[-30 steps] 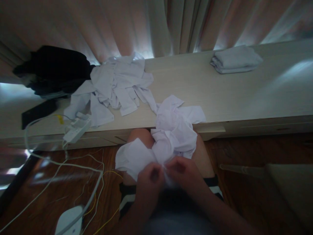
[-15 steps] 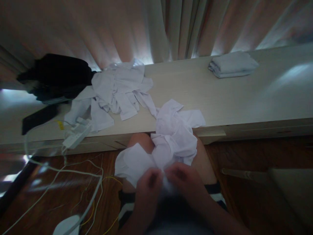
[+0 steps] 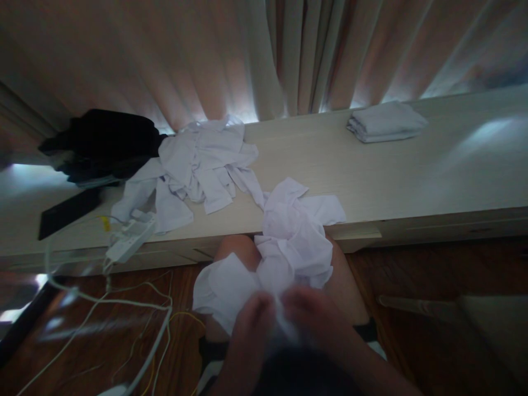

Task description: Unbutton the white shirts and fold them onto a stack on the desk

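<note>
A crumpled white shirt (image 3: 297, 225) lies across my lap, its far end spread over the edge of the wooden ledge. My left hand (image 3: 253, 319) is closed on the near part of the cloth. Close beside it, my right hand (image 3: 305, 308) also pinches the shirt, with the fingers blurred by motion. A narrow strip of white fabric shows between the two hands. Which part of the shirt the fingertips grip cannot be made out.
More rumpled white clothes (image 3: 202, 159) lie on the ledge (image 3: 297, 148), beside a black pile (image 3: 107, 143) and a dark flat object (image 3: 70, 212). A folded white cloth (image 3: 388, 122) sits right. A power strip (image 3: 130, 239) and cables (image 3: 124, 301) are at left.
The view has tilted up slightly, so the scene sits lower. Both hands stay close together on the shirt, with the right hand now more blurred.
</note>
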`<state>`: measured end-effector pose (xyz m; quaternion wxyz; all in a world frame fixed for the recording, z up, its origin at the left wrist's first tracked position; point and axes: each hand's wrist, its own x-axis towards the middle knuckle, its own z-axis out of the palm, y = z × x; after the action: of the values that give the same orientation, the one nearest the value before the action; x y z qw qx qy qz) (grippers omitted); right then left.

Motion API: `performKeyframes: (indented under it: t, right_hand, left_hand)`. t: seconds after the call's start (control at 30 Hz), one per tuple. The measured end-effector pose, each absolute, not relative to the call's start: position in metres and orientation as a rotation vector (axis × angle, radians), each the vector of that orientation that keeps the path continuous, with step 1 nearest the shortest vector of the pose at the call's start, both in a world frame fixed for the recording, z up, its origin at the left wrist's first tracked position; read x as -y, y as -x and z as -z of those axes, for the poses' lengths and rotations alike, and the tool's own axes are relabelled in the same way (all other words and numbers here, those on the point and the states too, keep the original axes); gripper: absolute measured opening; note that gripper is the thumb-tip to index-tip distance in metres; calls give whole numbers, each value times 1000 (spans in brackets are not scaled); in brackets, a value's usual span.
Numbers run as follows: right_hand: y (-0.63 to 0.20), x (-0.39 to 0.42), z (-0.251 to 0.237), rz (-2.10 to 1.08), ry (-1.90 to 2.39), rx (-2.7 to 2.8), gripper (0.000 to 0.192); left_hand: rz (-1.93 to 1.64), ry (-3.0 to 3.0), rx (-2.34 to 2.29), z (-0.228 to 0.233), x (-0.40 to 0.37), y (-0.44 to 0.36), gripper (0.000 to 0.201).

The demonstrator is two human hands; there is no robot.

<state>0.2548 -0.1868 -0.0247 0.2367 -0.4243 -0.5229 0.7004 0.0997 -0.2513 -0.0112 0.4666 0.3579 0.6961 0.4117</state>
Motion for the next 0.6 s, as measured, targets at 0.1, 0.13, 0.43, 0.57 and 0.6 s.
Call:
performKeyframes:
  t: [0.1,0.13,0.43,0.57,0.6]
  right_hand:
    - [-254,186,24,-1948,1182,1413,12]
    - [-254,188,24,-1950,1183,1405,12]
    - [-257,195,29,-2068,1076,1357,15]
    - [-261,194,24,-2031,1062,1436,15]
    - [-261,195,22,-2012,1076,1457,15]
  left_hand:
    - [-937,-859,-1650,16,250,-94,30]
    - [-919,-858,-1631,18,250,-92,30]
    - [-978,-743,-1557,25,252,-87,23]
    - [-999,-641,-1441,24,253,-86,25]
    - [-1006,-625,-1413,25,252,-86,26]
